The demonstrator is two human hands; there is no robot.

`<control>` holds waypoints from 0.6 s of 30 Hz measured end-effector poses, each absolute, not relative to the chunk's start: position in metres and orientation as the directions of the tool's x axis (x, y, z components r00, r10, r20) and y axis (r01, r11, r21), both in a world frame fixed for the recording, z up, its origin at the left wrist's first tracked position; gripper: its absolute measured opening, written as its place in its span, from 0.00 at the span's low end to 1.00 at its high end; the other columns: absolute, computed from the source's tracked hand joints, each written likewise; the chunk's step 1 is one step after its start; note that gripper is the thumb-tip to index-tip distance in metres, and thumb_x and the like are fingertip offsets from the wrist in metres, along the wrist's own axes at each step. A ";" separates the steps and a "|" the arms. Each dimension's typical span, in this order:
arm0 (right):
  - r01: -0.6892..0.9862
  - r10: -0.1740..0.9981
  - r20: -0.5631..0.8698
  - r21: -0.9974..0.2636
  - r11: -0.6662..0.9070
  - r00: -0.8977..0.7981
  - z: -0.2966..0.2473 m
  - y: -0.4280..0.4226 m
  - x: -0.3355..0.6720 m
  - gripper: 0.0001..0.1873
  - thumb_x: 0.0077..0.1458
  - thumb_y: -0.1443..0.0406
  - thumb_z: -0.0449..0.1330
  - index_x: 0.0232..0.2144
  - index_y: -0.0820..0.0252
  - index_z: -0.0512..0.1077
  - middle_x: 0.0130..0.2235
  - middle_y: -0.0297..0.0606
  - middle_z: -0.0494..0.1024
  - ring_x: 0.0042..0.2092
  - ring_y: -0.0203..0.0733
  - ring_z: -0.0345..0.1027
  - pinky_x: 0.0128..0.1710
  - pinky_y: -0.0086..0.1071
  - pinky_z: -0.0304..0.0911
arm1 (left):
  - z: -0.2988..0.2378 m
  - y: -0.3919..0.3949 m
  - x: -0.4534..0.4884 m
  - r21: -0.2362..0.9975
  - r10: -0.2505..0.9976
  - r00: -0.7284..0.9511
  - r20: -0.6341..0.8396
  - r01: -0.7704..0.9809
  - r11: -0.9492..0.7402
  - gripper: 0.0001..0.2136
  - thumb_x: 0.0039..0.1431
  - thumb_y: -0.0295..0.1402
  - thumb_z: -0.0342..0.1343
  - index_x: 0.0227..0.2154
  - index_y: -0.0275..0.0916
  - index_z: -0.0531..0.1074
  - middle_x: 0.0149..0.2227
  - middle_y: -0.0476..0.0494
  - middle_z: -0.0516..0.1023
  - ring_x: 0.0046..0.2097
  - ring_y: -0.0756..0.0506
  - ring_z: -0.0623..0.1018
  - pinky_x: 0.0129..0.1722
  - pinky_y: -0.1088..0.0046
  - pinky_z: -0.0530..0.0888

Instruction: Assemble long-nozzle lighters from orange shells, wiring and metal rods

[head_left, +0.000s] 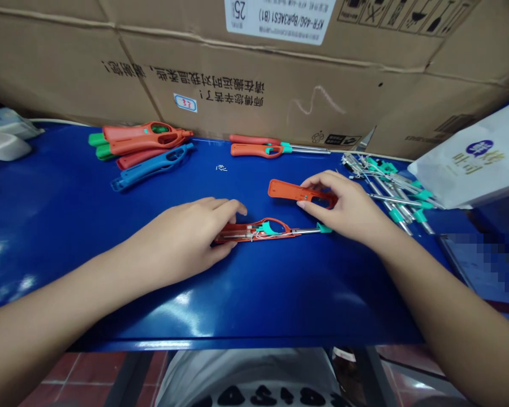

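Note:
My left hand (195,234) is closed around the handle end of an opened orange lighter (275,230) lying on the blue table. Its inside faces up and shows a green trigger, thin white wires and a metal tube pointing right, with a green piece near the tip. Just above it, my right hand (339,200) grips a loose orange lighter casing half (286,190) between thumb and fingers. The casing half is apart from the opened lighter, and its right end is partly hidden by my fingers.
Orange, green, red and blue casings (148,148) lie in a pile at the back left. Two closed lighters (258,148) lie by the cardboard box (288,79). Metal tubes with green parts (396,189) are heaped at right, beside a white bag (470,161).

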State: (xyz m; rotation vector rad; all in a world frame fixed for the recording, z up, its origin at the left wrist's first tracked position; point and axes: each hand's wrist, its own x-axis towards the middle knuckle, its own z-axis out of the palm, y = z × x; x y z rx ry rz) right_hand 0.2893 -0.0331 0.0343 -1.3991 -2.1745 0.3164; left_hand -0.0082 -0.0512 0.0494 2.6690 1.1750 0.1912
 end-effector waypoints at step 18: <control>0.343 0.996 0.023 -0.938 0.052 -0.090 0.050 -0.042 0.279 0.18 0.56 0.60 0.67 0.43 0.51 0.63 0.25 0.22 0.68 0.13 0.28 0.49 0.12 0.29 0.45 | 0.034 -0.026 -0.003 0.743 0.769 0.639 -0.007 0.518 -0.424 0.15 0.61 0.40 0.60 0.48 0.40 0.76 0.40 0.46 0.82 0.39 0.47 0.80 0.37 0.71 0.75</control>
